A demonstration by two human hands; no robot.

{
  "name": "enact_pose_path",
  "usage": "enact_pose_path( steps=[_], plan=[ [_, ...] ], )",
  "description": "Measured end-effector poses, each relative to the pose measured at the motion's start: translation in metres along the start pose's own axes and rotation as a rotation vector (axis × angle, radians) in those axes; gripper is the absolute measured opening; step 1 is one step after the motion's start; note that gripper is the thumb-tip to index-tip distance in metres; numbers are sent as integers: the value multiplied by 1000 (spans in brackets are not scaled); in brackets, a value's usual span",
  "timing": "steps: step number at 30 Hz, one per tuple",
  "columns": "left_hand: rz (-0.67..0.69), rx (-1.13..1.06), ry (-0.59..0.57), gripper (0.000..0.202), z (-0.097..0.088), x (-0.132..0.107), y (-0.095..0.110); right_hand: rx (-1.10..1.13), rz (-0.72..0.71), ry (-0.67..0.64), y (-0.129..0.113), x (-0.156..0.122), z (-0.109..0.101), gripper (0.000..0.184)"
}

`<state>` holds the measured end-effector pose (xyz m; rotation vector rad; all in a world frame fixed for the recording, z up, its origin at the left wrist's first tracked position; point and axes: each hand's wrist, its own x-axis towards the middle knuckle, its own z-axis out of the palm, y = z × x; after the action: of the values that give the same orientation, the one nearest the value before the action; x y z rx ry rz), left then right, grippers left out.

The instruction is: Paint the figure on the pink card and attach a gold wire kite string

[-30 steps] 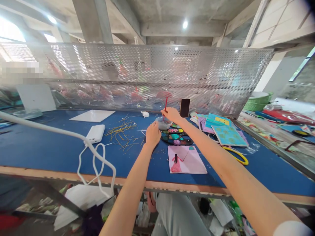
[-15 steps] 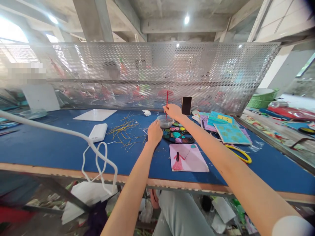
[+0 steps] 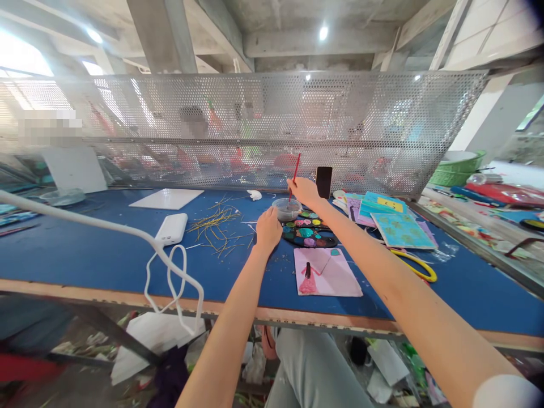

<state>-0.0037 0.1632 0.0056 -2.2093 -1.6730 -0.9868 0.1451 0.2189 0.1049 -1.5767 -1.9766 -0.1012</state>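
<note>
One red brush (image 3: pixel 297 167) tilted over one clear bowl (image 3: pixel 286 214)

From where I'm standing, the bowl makes a good centre for the dial, with twelve o'clock toward the perforated metal screen (image 3: pixel 263 122). It sits on the blue table (image 3: pixel 238 277), something greyish inside. The right hand (image 3: pixel 304 191) comes in at about one o'clock, its fingers pinched together on the brush shaft. The brush leans, top toward one, lower end down inside the bowl; I can't make out whether its tip touches the bottom.

At eight o'clock is the left hand (image 3: pixel 268 228), fingers half curled, fingertips up against the rim. Whether it really grips the bowl or only rests there, I can't tell.

Just beside the bowl at five lies a black palette (image 3: pixel 309 242) dotted with purple, teal, yellow and green paint. Past it, also at five, a pink square (image 3: pixel 335 277) lies flat, showing a reddish figure with a black streak and a thin line up to a teal patch.

A dark-faced phone (image 3: pixel 323 182) stands upright at two. Around three are blue painted panels (image 3: pixel 403 231), overlapping; at four, a yellow loop (image 3: pixel 419 266). Over at nine, yellowish twigs (image 3: pixel 215 225) lie in a loose tangle, with a white plastic block (image 3: pixel 172 228) beyond them. A small white object (image 3: pixel 254 195) sits near ten.
</note>
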Motion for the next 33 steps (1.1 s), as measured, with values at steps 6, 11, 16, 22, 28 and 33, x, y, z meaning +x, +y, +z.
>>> enact_pose_path(
  steps=[6, 11, 16, 22, 28, 33],
  plan=[
    [-5, 5, -3, 46, -1, -1, 0, 83, 17, 62, 15, 1, -9, 62],
    [-5, 1, -2, 47, -1, 0, 0, 105, -34, 31, 14, 1, -4, 62],
    [11, 1, -6, 48, -1, 0, 0, 51, -125, -87, 5, 0, 6, 53],
    [10, 5, -7, 50, 0, 0, -1, -122, -182, -164, 7, -6, -1, 43],
    [13, 8, -14, 49, -1, 0, 0, -239, -329, -216, 3, -14, -8, 34],
    [36, 17, -14, 50, -3, -1, -1, -283, -412, -204, 2, -21, -5, 36]
  ],
)
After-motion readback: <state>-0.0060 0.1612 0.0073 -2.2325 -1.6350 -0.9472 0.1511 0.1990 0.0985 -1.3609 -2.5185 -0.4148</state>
